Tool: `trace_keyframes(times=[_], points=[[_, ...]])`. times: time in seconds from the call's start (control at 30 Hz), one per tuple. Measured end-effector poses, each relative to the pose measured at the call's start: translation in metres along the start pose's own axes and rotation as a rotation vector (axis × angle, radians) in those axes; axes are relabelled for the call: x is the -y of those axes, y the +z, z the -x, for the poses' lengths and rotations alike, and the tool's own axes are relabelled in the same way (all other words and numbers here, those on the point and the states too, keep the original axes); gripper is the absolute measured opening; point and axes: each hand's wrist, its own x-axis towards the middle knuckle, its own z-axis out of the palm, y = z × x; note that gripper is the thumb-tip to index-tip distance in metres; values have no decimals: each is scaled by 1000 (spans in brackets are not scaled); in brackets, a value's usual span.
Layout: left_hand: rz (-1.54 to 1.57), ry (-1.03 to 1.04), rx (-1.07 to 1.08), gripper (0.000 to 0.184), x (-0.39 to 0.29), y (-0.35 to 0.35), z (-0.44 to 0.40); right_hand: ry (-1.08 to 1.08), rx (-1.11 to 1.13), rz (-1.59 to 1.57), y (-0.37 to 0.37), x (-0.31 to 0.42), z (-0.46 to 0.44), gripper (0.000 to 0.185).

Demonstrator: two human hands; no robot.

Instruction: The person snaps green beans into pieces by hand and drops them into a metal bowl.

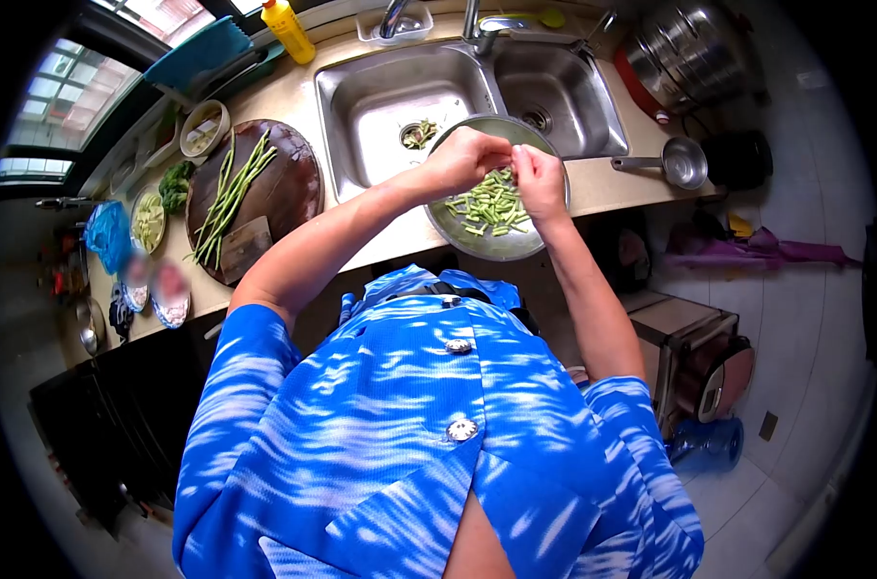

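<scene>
Both hands are raised over a round metal bowl (pixel 450 224) that holds short cut green bean pieces (pixel 493 205). My left hand (pixel 469 157) is closed, its fingertips pinched together near the bowl's middle. Close beside it on the right, my right hand (pixel 541 179) is closed in a pinch too. Whatever lies between the fingertips of either hand is too small to make out. Long uncut green beans (pixel 234 198) lie on a round dark chopping board (pixel 298 183) to the left, next to a cleaver (pixel 246 251).
Behind the bowl is a double steel sink (pixel 361 92) with scraps at its drain. A small pan (pixel 684 162) stands right, near a large steamer pot (pixel 684 58). Plates, broccoli (pixel 176 187) and a blue bag (pixel 108 235) are left. A yellow bottle (pixel 289 33) stands behind.
</scene>
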Motion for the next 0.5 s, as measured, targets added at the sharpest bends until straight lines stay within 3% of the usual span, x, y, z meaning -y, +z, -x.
trace_keyframes(times=[0.07,0.13,0.2,0.27,0.33,0.37,0.4,0.5], points=[[-38,114,-122,8,0,1,1,477,44,-865,-1,0,0,25],[-94,383,-240,14,6,6,-1,778,57,-1281,-4,-7,-6,23],[-112,343,-213,15,-6,7,4,827,-44,-1197,2,-3,1,23],[-179,348,-323,13,-2,13,6,780,-17,-1128,-1,-4,4,24],[-244,242,-330,16,6,18,14,606,77,-789,-9,-22,13,22],[-285,229,-369,22,13,22,18,512,116,-421,-15,-50,13,18],[-250,143,-258,44,22,25,24,402,147,-57,-17,-73,13,19],[-296,3,-60,82,28,20,43,143,148,705,-15,-79,28,35]])
